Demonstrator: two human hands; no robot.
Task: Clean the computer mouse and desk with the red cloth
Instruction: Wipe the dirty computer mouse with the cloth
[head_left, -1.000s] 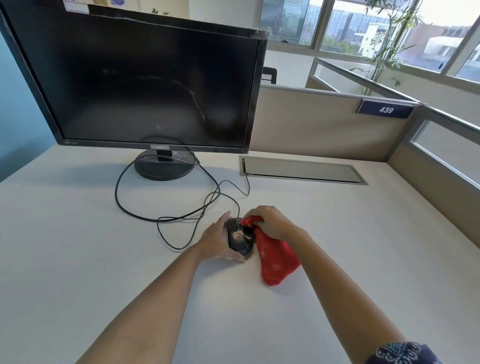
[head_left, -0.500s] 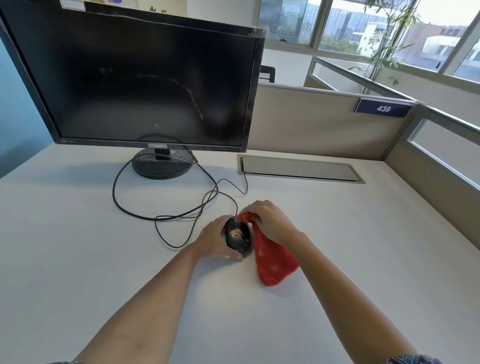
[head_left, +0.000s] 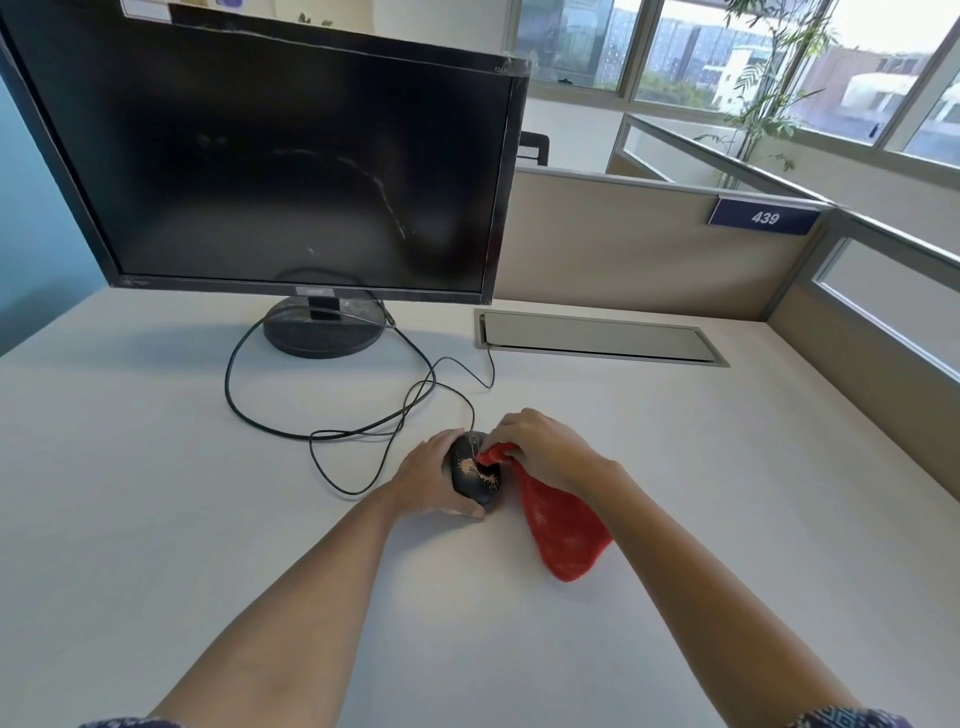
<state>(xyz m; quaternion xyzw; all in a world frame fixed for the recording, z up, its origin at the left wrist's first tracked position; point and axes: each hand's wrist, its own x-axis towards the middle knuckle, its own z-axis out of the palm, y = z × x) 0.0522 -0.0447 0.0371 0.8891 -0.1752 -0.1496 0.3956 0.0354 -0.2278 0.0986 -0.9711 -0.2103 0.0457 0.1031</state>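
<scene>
The black oval computer mouse (head_left: 475, 470) sits on the pale flat desk (head_left: 156, 493) between the left hand (head_left: 426, 480) and right hand (head_left: 540, 447). The red mesh cloth (head_left: 563, 535) trails to its right. The black flat-screen monitor (head_left: 291, 156) stands behind on the left, and the grey rectangular metal cable hatch (head_left: 597, 338) behind on the right.

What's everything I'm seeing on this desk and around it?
desk: one, off-white
monitor: one, black, screen dark, back left of desk
mouse: one, black with pale specks, middle of desk
cloth: one, red, tip on the mouse, rest trailing right
cables: black, looped between monitor and mouse; count unclear
hatch: one, grey, set into desk at back
partition: beige, behind and right of desk
sign: one, blue, "439", on partition
plant: one, green, beyond partition
left hand: holds the mouse
right hand: grips the cloth
</scene>
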